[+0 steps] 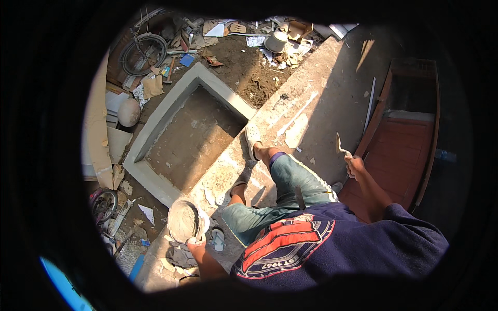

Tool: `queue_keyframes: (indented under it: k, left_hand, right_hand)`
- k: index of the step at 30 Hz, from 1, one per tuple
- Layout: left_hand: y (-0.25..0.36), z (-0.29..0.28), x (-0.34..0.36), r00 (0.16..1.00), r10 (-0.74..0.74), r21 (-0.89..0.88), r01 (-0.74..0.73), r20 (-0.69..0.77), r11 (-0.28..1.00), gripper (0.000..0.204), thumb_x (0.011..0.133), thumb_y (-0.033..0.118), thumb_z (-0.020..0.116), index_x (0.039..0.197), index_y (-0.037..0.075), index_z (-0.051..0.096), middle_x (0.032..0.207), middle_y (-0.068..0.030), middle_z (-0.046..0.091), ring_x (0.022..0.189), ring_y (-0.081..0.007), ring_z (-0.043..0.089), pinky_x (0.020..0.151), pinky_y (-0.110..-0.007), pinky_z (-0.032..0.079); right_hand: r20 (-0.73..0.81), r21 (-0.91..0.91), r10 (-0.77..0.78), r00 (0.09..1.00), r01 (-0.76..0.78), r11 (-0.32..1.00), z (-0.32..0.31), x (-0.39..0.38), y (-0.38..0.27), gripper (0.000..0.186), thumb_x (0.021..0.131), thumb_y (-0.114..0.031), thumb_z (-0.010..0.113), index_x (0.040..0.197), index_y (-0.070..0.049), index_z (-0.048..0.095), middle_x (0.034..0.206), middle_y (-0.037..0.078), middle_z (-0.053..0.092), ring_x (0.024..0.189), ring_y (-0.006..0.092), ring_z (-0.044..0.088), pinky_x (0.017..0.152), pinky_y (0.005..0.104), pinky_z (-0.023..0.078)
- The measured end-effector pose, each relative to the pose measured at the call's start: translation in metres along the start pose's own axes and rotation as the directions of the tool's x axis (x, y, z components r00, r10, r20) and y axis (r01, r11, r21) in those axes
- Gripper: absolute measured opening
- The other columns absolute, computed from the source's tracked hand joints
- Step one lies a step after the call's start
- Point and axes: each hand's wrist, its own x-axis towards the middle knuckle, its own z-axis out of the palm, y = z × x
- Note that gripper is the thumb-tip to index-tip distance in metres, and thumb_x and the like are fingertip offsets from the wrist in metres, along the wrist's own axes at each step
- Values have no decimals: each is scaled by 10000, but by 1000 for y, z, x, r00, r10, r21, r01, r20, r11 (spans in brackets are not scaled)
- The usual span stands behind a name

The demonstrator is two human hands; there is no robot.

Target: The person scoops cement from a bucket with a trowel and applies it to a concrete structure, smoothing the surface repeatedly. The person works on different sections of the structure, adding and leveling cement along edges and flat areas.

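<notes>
At the lower left, my left hand (197, 245) grips a white bucket (204, 216) by its side, with wet grey mortar (183, 222) inside. Out to the right, my right hand (354, 166) is closed on a trowel (341, 146) with its blade pointing up. A square raised frame of grey plastered concrete (137, 163) lies beyond my feet at the left, around a dirt-coloured inner floor. My sandalled feet (253, 139) are on a dusty concrete ledge (295, 103) along that frame's right side.
Scrap boards, paper and rubble (152, 87) lie at the top and left, with bicycle wheels (142, 55), a round stone-like object (128, 112) and a grey pail (276, 41). A red-brown wooden door panel (395, 155) lies at the right. A loose flip-flop (218, 239) lies beside the bucket.
</notes>
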Motion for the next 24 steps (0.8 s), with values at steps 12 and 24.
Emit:
queue_keyframes:
  k: [12, 24]
  left_hand:
    - [-168, 74, -183, 982, 124, 241, -156, 142, 958, 289, 957, 264, 549, 1101, 61, 695, 1048, -110, 716, 972, -304, 691, 846, -538, 541]
    - [-415, 219, -249, 931, 309, 119, -335, 196, 935, 243, 926, 246, 578, 1041, 55, 676, 922, -108, 668, 852, -284, 659, 737, -502, 510]
  right_hand:
    - [130, 337, 223, 966, -255, 906, -146, 219, 21, 292, 1021, -360, 650, 895, -117, 548, 692, 40, 489, 575, 211, 503, 524, 433, 399]
    - [201, 338, -84, 976, 12, 941, -283, 338, -245, 423, 1034, -421, 634, 706, -211, 470, 620, -26, 419, 511, 165, 438, 527, 343, 350]
